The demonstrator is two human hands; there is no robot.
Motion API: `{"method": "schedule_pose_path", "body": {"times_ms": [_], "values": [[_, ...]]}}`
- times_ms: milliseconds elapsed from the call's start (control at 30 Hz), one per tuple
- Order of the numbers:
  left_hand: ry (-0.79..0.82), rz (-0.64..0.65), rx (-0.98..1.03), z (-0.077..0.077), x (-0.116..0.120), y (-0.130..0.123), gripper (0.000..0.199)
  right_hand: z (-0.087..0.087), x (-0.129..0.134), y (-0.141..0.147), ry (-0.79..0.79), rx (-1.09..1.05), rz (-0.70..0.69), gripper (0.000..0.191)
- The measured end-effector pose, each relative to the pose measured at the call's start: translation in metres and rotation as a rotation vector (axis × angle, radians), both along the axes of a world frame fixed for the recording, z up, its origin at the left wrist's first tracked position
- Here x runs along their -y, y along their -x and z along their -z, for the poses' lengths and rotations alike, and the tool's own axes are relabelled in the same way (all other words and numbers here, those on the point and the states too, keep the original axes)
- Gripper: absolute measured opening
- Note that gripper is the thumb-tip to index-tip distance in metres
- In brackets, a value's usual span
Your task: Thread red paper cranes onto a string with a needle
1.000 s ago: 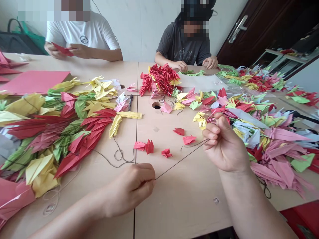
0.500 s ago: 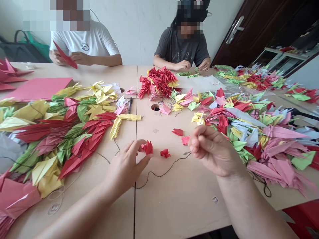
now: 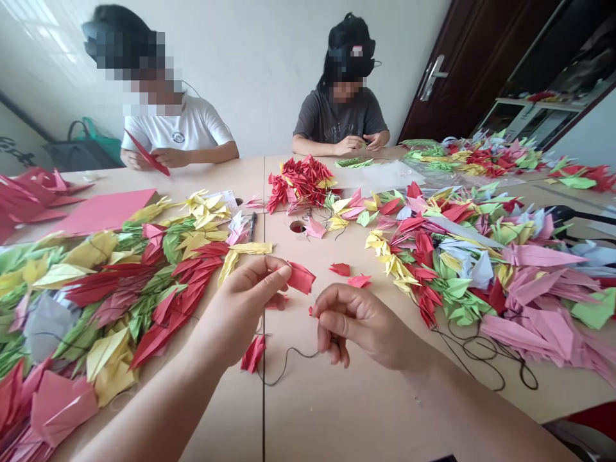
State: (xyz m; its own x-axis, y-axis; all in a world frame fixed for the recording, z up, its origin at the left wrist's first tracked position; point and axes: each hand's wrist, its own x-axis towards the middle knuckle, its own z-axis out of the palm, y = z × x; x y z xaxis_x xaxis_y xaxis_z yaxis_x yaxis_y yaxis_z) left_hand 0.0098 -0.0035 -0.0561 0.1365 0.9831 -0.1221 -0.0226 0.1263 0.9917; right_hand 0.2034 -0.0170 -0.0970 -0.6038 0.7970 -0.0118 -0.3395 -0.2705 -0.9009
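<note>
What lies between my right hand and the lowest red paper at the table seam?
In the head view, dark thread curves between your right hand and that paper.

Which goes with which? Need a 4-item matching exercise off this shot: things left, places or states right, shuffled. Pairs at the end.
Things
1. left hand
2. thread
3. pen
4. door handle

Places or states
A. on the dark door
B. holding folded red paper
C. lying just beyond yellow paper
D. curving over to the right hand

Pairs: 1-B, 2-D, 3-C, 4-A
</note>
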Motion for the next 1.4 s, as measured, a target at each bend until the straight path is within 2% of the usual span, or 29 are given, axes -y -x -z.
{"method": "schedule_pose_path", "body": {"times_ms": [67, 133, 333, 800, 1033, 1233, 1333, 1400], "values": [[0.087, 0.019, 0.219, -0.005, 0.001, -0.004, 0.014, -0.001, 0.001, 0.002, 0.023, 0.023, -0.012, 0.018], [0.134, 0.060, 0.338, -0.006, 0.003, -0.007, 0.011, -0.003, 0.002, 0.002, 0.041, 0.034, -0.014, 0.019], [0.182, 0.081, 0.420, -0.001, 0.003, -0.003, 0.007, -0.007, 0.004, -0.002, 0.083, -0.035, -0.024, 0.020], [0.135, 0.072, 0.331, 0.001, 0.002, 0.003, 0.011, -0.008, 0.001, -0.002, 0.111, 0.026, -0.028, 0.019], [0.054, 0.052, 0.236, -0.006, 0.005, 0.004, 0.013, -0.007, 0.002, -0.003, 0.116, 0.004, -0.026, 0.017], [0.027, 0.093, 0.210, -0.006, 0.005, 0.007, 0.014, -0.006, 0.002, -0.003, 0.134, -0.012, -0.028, 0.016], [-0.025, 0.111, 0.128, -0.004, 0.005, 0.012, 0.015, -0.006, 0.001, -0.004, 0.130, -0.025, -0.025, 0.015], [-0.104, 0.138, 0.002, -0.006, 0.006, 0.015, 0.016, -0.006, 0.001, -0.004, 0.127, -0.031, -0.019, 0.014]]}}
